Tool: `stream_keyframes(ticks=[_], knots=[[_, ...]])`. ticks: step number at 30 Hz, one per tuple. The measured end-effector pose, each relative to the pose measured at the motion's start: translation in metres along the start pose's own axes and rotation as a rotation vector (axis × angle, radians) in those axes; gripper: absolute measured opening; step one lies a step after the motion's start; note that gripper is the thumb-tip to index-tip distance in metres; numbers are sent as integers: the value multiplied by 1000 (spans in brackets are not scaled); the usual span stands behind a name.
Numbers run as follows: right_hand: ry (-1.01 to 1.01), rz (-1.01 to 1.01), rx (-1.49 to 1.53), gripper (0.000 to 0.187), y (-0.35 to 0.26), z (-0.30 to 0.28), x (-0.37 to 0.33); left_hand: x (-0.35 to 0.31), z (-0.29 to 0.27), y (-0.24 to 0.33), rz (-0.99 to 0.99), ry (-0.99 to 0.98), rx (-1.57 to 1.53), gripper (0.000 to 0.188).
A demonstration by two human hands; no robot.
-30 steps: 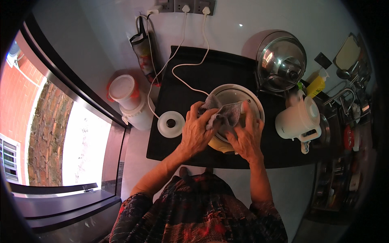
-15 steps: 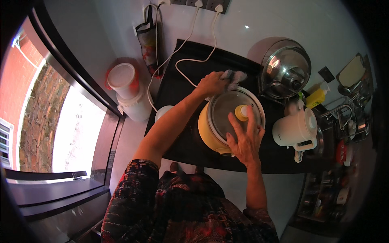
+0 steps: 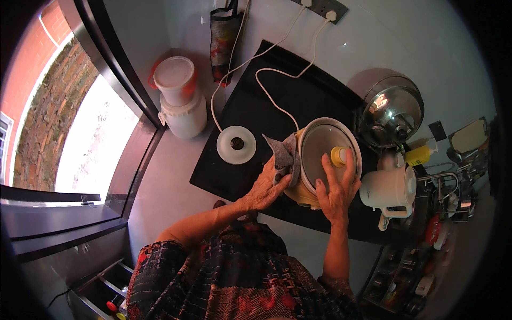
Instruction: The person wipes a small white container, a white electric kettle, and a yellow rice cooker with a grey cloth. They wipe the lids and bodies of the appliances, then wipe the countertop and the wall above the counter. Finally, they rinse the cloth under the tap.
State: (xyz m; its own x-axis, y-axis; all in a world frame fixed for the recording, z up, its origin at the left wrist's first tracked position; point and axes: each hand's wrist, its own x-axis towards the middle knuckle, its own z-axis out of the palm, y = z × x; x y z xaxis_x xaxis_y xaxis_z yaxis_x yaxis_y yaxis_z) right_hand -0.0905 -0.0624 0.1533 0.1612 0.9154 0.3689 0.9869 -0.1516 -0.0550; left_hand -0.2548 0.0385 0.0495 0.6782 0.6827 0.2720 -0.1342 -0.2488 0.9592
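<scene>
A yellow electric cooker (image 3: 300, 193) stands on the black counter, its round glass lid (image 3: 318, 140) with a pale rim on top. My left hand (image 3: 265, 188) is closed on a grey cloth (image 3: 286, 154) and presses it against the cooker's left side. On the lid rests my right hand (image 3: 337, 194), fingers spread around the yellow knob (image 3: 338, 156) without gripping it. The thumb lies nearer the lid's front left rim. Part of the cooker's left wall is hidden by the cloth.
Left of the cooker sits a white round kettle base (image 3: 236, 152) with a cord. A white electric kettle (image 3: 385, 189) stands at the right, near the sink tap (image 3: 445, 184). Behind is a domed metal appliance (image 3: 392, 109). Stacked white buckets (image 3: 181, 106) stand left of the black counter (image 3: 240, 101).
My left hand has brought the cloth from the cooker's back rim round to its left front side. My right hand stays on the lid. The view has shifted, showing the whole kettle base.
</scene>
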Motion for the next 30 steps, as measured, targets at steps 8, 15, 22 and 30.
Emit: stream_keyframes(ticks=[8, 15, 22, 30], knots=[[-44, 5, 29, 56, 3, 0, 1, 99, -22, -38, -78, 33, 133, 57], [-63, 80, 23, 57, -6, -1, 3, 146, -14, -73, -95, -74, -56, 52], [-24, 56, 14, 56, -1, 4, 1, 77, -9, -46, -321, 139, -304, 64], [35, 8, -54, 54, 2, 10, -4, -16, 46, 0, -164, 200, -93, 82]])
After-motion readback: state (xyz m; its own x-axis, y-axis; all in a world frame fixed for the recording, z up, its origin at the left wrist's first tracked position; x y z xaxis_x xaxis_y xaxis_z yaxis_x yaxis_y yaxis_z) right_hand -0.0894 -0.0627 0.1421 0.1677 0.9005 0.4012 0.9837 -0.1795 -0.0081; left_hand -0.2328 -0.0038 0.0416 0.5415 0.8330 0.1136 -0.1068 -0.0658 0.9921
